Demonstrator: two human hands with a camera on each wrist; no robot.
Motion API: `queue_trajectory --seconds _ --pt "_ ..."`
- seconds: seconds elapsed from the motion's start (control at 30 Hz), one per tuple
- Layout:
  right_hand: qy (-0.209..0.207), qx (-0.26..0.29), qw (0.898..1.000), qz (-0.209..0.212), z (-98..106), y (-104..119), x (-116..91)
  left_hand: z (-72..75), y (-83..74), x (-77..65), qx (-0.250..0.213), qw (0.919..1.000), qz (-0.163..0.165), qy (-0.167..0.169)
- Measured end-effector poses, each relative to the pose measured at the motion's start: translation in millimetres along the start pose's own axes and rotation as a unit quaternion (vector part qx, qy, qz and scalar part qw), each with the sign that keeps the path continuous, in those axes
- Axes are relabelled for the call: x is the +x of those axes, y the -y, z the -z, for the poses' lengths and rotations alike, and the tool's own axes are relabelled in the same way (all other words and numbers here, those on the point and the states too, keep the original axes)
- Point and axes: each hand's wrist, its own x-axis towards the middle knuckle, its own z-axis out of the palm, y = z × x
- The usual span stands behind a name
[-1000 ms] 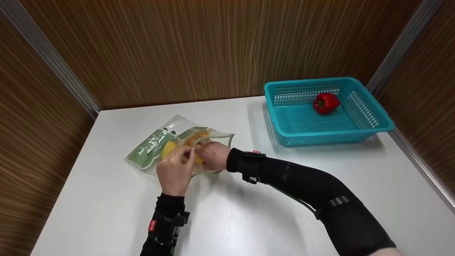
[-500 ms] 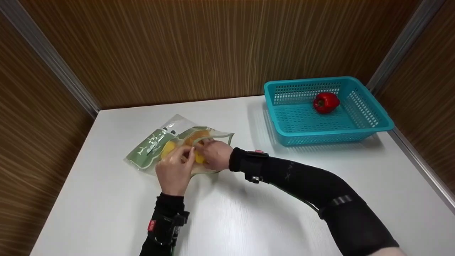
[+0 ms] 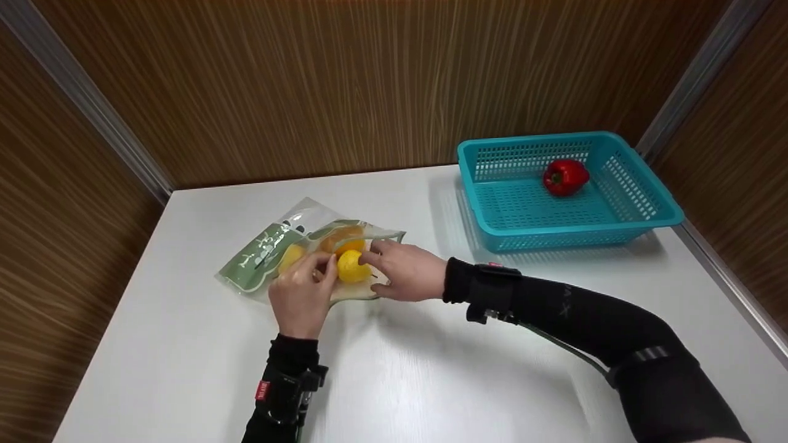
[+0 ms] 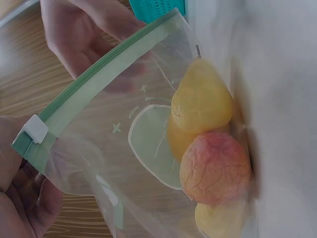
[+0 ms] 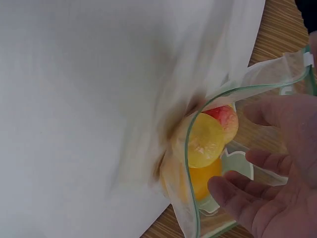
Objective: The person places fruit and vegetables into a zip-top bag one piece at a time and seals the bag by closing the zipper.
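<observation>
A clear zip bag [image 3: 255, 261] with green print lies on the table, its mouth turned to the right. My left hand [image 3: 301, 301] pinches the bag's edge by the white slider [image 4: 35, 129]. Inside rest a yellow pear [image 4: 200, 99] with a dark stem, a reddish peach [image 4: 215, 171], an orange-yellow fruit [image 5: 204, 181] and a paler yellow fruit [image 3: 291, 255] deeper in. My right hand [image 3: 409, 271] is at the mouth beside the pear, fingers spread and holding nothing.
To the back right stands a turquoise plastic basket [image 3: 578, 232] with a red bell pepper [image 3: 565, 177] in it. Wood-grain panels [image 3: 308, 92] border the white table [image 3: 431, 369] at the back and both sides.
My right hand has drawn back to the right out of the bag and its fingers have spread, leaving the pear in view inside the mouth. The left hand keeps its place.
</observation>
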Motion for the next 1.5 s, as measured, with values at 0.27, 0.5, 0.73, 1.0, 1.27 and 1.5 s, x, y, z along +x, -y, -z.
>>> queue_trajectory --seconds 0.27,0.5,0.73,1.0,1.27,1.5 --pt "-0.047 0.026 0.998 -0.036 45 -33 -28 1.3 -0.4 -0.1 -0.001 1.0 0.002 -0.001" --pt "-0.072 0.024 0.986 -0.147 80 -95 -49 2.2 0.6 -0.7 0.0 1.0 0.005 -0.005" --pt "-0.06 0.021 0.961 -0.269 104 -176 -77 3.9 2.2 -0.6 0.002 1.0 0.004 -0.007" --pt "-0.037 0.033 0.927 -0.372 116 -248 -111 6.5 2.6 -2.4 0.0 1.0 0.004 -0.007" --pt "-0.011 0.027 0.92 -0.391 120 -271 -127 10.0 0.5 -2.8 -0.001 1.0 0.002 -0.008" --pt "0.03 0.039 0.912 -0.406 114 -280 -132 13.3 0.3 -4.5 0.002 0.9999 0.004 -0.011"
